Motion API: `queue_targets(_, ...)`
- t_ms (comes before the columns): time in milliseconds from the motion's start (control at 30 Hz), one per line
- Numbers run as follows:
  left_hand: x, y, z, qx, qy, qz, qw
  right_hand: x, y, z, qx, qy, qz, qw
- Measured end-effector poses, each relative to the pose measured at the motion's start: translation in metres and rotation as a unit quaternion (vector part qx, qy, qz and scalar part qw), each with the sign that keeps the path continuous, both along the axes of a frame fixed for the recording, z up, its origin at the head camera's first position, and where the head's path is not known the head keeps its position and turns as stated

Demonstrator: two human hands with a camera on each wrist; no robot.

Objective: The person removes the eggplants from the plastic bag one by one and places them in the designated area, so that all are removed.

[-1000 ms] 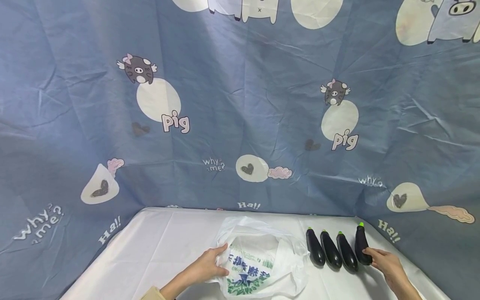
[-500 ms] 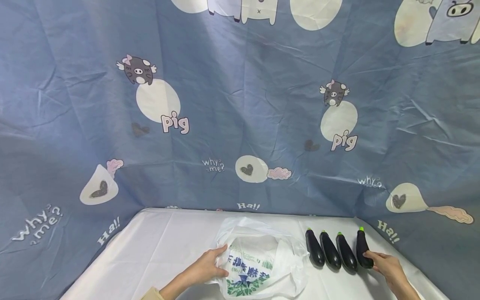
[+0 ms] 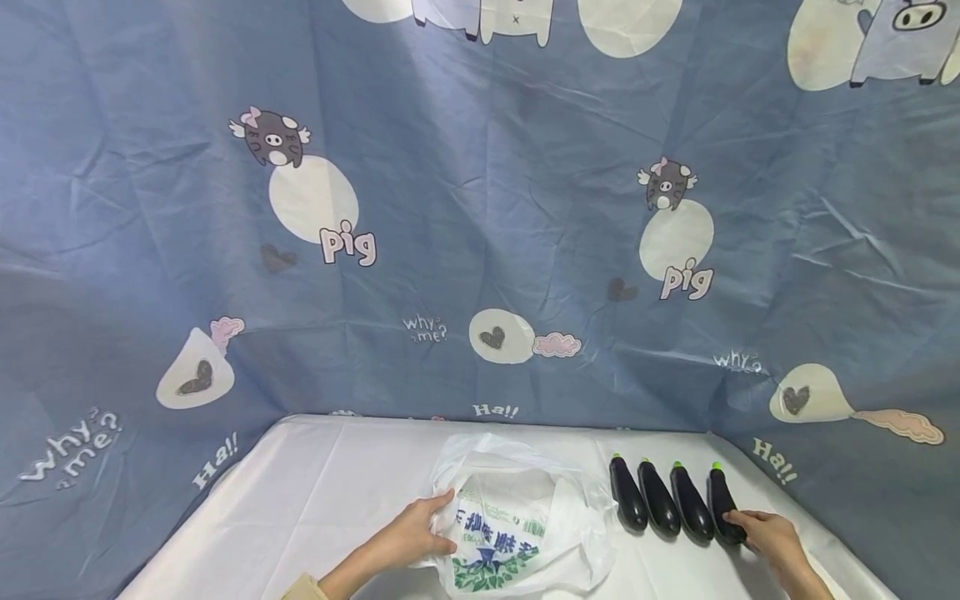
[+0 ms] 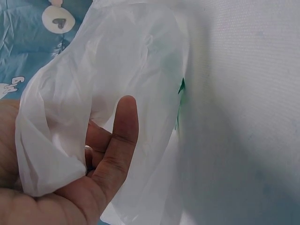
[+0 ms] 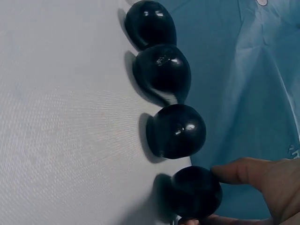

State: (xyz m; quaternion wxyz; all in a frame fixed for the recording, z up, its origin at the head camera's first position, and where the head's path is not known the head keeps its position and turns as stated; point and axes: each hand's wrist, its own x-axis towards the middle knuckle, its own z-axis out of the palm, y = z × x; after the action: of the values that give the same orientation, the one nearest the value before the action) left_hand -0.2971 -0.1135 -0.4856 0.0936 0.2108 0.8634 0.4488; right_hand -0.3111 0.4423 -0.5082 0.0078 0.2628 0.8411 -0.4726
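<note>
At the right of the head view, my right hand (image 3: 772,537) pinches the rightmost eggplant (image 3: 720,500), black with a bright green stem end, between thumb and fingers. Its lower end lies by my fingertips; the right wrist view shows the thumb on one side of this eggplant (image 5: 196,192). Left of it lie several similar eggplants (image 3: 691,502) side by side, stems pointing away from me. My left hand (image 3: 416,529) holds the left edge of a white plastic bag (image 3: 573,542) with blue and green print. In the left wrist view, bag film (image 4: 61,136) drapes over part of that hand.
A white cloth (image 3: 337,483) covers the table. Blue fabric (image 3: 420,250) with cartoon pigs hangs behind and along both sides. The bag lies with its mouth spread, just left of the eggplant row.
My right hand has moved the rightmost eggplant a little toward me, so it sits more evenly in line with the row. The left hand and bag look unchanged.
</note>
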Motion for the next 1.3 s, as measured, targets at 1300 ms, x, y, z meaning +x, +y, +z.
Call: queue_targets(1300,-0.001,0.001,-0.002,0.013,-0.01,0.006,0.9998,0.003,-0.019,-0.002,0.105,0.033,-0.068,0.9915)
